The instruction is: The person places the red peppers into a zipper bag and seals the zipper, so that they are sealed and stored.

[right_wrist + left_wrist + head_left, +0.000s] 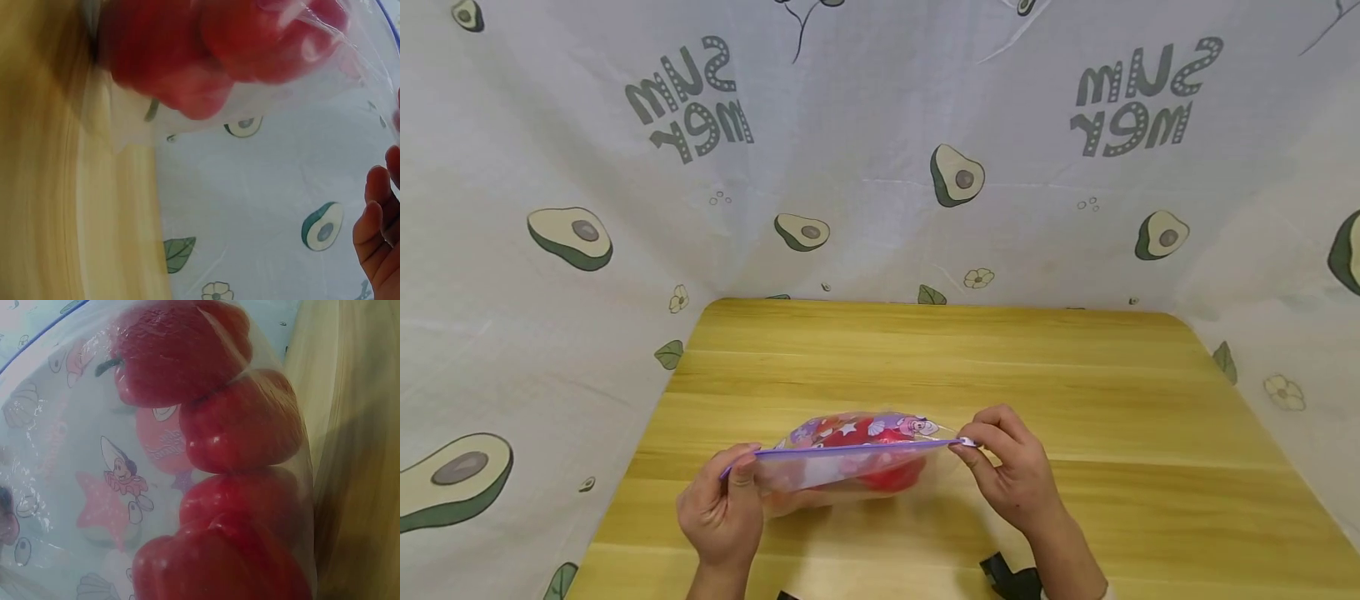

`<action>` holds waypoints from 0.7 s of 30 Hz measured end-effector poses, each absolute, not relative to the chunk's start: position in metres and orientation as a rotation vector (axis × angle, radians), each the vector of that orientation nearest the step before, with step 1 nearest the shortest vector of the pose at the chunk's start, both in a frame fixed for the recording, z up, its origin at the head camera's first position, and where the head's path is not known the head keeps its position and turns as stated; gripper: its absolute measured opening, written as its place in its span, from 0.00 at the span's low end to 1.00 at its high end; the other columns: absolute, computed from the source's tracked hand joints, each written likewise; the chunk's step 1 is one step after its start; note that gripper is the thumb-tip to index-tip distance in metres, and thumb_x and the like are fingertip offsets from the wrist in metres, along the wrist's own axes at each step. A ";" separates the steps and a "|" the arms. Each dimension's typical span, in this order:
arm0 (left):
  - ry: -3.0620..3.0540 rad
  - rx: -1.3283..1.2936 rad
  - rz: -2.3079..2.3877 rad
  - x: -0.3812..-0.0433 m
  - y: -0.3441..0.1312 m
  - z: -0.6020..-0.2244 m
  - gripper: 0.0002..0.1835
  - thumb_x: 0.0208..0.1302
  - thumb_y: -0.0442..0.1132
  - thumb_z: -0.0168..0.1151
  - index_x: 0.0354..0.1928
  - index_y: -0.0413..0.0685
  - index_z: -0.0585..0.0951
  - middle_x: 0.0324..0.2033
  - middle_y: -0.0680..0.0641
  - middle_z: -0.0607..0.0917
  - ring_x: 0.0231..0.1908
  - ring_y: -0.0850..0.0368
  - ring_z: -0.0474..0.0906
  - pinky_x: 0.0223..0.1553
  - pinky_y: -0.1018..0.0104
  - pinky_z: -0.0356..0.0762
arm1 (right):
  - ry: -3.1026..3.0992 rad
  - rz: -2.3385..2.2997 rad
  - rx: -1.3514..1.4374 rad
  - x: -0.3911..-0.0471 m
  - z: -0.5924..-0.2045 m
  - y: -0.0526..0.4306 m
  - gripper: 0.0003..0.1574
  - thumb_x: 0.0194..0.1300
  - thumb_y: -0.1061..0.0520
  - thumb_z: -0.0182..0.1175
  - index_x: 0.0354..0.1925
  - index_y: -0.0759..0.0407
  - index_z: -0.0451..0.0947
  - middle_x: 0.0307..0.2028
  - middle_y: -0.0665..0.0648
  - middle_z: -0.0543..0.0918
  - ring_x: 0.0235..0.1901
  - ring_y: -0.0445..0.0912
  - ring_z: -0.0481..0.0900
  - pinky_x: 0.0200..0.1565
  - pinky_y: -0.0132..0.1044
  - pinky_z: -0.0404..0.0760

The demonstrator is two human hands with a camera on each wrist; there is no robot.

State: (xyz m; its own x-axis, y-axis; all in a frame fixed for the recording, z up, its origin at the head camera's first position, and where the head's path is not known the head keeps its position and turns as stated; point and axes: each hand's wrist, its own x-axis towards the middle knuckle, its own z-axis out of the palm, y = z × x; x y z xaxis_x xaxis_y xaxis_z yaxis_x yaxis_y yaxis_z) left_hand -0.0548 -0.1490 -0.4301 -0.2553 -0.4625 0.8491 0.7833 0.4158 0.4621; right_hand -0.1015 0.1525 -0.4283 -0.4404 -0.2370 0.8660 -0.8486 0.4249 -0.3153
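Observation:
A clear zip bag (820, 475) with a purple zip strip and printed sea shapes sits in front of me, held by its top edge. Inside it are several red bell peppers (181, 353), seen through the plastic in both wrist views. My left hand (722, 508) pinches the left end of the zip strip between thumb and fingers. At the strip's right end, my right hand (1011, 471) pinches a small white piece, which looks like the slider. In the right wrist view, the fingers (369, 231) show at the right edge beside the bag.
The bag is over a wooden table (1150, 417). A white cloth (865, 167) printed with avocados hangs behind the table and along its sides. Near my right wrist is a black object (1015, 579), partly cut off by the frame.

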 end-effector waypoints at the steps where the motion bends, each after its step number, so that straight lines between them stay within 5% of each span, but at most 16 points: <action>1: -1.379 -0.315 -1.217 -0.055 -0.149 -0.430 0.23 0.66 0.39 0.68 0.25 0.19 0.79 0.24 0.45 0.89 0.30 0.74 0.82 0.32 0.85 0.78 | -1.919 1.022 0.912 -0.101 -0.429 0.153 0.22 0.74 0.44 0.58 0.30 0.58 0.80 0.31 0.54 0.75 0.32 0.40 0.72 0.31 0.28 0.74; 21: -1.360 -0.428 -1.230 -0.055 -0.148 -0.419 0.25 0.67 0.38 0.68 0.24 0.17 0.79 0.25 0.43 0.89 0.29 0.70 0.83 0.34 0.84 0.79 | -1.958 1.195 0.822 -0.096 -0.435 0.157 0.22 0.75 0.44 0.56 0.35 0.60 0.83 0.32 0.55 0.76 0.30 0.35 0.69 0.28 0.25 0.71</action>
State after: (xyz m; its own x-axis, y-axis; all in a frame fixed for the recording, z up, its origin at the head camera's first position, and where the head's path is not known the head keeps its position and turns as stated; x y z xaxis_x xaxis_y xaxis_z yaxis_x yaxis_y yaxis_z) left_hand -0.0551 -0.1485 -0.4186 -0.2391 -0.4072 0.8815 0.8363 0.3750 0.4000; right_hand -0.0964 0.1570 -0.4353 -0.5610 -0.1596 0.8123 -0.7954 0.3759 -0.4755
